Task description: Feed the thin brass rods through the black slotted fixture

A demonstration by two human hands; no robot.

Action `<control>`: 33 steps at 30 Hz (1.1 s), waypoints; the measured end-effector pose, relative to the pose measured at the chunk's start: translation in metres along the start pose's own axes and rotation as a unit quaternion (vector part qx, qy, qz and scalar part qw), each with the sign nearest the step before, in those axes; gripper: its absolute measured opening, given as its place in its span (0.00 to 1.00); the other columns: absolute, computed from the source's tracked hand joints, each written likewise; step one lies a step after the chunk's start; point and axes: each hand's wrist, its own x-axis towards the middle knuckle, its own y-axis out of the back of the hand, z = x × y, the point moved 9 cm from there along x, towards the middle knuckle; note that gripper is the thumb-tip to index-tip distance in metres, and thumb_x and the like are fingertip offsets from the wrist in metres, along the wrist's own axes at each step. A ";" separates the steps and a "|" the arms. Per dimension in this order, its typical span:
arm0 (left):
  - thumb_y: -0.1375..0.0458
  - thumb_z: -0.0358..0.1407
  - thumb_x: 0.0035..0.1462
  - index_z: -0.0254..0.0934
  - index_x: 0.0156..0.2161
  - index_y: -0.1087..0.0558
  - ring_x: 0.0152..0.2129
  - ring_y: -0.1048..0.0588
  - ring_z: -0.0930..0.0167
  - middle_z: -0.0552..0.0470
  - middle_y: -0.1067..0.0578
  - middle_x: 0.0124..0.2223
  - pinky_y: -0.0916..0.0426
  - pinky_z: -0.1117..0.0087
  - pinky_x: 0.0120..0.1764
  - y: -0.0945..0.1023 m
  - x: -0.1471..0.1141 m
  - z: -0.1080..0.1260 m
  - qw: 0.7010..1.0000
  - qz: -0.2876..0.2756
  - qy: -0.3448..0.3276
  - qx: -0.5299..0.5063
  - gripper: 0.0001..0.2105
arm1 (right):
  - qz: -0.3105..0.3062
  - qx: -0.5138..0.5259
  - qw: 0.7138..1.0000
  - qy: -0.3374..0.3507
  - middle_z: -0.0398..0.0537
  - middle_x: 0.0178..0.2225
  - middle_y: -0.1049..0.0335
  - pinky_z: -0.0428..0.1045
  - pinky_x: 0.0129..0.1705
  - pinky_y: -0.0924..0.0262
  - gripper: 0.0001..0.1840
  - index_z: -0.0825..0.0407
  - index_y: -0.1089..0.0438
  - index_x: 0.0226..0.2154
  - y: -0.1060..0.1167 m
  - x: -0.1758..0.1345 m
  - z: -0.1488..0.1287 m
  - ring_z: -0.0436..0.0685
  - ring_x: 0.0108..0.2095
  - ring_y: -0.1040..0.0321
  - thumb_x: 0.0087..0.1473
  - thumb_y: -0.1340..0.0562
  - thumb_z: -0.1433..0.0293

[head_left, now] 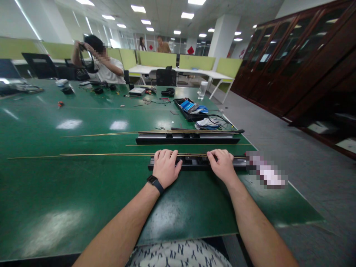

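Observation:
A long black rail-like part (193, 163) with a channelled top lies across the green table in front of me. Thin brass rods (105, 154) run along its far side and stretch well out to the left. My left hand (167, 168), with a dark watch on the wrist, is closed over the rail's left part, fingers across the far edge, thumb toward the near side. On the right part, my right hand (222, 165) is closed, thumb and fingers together at the rods; its fingertips are partly hidden. Behind lies a second black rail (187, 141) with more brass rods on it.
A black tray (191, 118) holds blue items, with a pale glove (208, 123) beside it. A clear cup (202, 90) stands near the right edge. A blurred pinkish object (267, 171) lies right of the rail. Across the table, a person (107, 70) raises a dark strapped item.

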 end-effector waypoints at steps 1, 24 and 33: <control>0.45 0.44 0.66 0.39 0.55 0.28 0.50 0.29 0.58 0.43 0.23 0.47 0.42 0.52 0.57 0.000 0.000 0.000 1.000 0.000 0.000 0.001 0.17 | 0.001 0.000 1.000 0.000 0.45 0.35 0.23 0.56 0.49 0.53 0.15 0.47 0.28 0.31 0.000 0.000 0.000 0.60 0.43 0.35 0.65 0.43 0.58; 0.45 0.43 0.66 0.41 0.56 0.28 0.50 0.29 0.57 0.43 0.23 0.47 0.42 0.51 0.58 0.000 0.001 -0.001 1.000 -0.006 0.007 -0.008 0.17 | -0.004 0.003 1.000 0.000 0.48 0.35 0.23 0.57 0.49 0.53 0.17 0.48 0.29 0.30 0.000 0.000 -0.001 0.60 0.43 0.36 0.65 0.44 0.58; 0.45 0.44 0.66 0.40 0.55 0.28 0.50 0.29 0.58 0.43 0.24 0.48 0.42 0.52 0.57 0.000 0.000 -0.001 1.000 -0.004 0.006 -0.003 0.17 | -0.009 0.001 1.000 0.000 0.47 0.35 0.23 0.56 0.49 0.53 0.17 0.48 0.27 0.30 -0.001 0.001 -0.001 0.60 0.43 0.36 0.65 0.44 0.57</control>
